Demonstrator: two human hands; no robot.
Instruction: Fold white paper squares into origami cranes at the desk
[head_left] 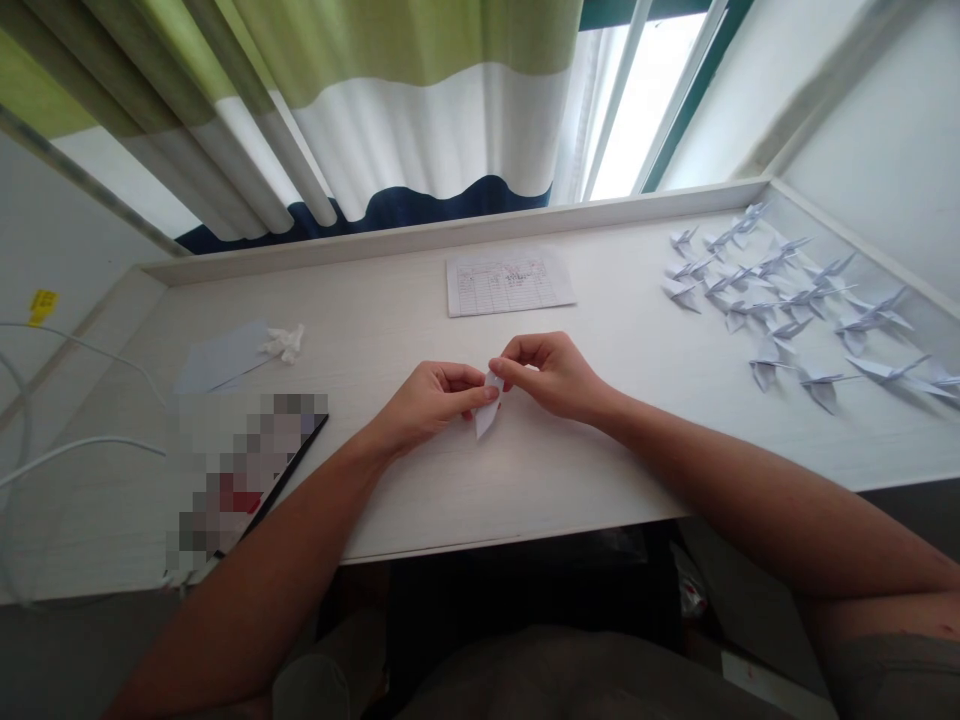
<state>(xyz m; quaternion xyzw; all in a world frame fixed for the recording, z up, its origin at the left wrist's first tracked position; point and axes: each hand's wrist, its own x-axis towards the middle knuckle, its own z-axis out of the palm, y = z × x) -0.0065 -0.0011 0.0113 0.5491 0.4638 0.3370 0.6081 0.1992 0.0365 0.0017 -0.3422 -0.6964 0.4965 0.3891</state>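
Observation:
Between my two hands is a small piece of folded white paper (487, 412), held just above the desk with one pointed end aimed down toward me. My left hand (439, 402) pinches its middle between thumb and fingers. At its upper end, the thumb and fingers of my right hand (546, 375) are closed on the paper too. Fingers cover part of the folds. Many folded white paper cranes (806, 295) stand in loose rows on the right side of the desk.
A printed form sheet (510, 283) lies beyond my hands on the white desk (600, 480). At left are flat white paper (221, 357), a crumpled tissue (285, 343), a blurred-out device (251, 480) and white cables (82, 445). Curtains (420, 100) hang behind the desk's raised back edge.

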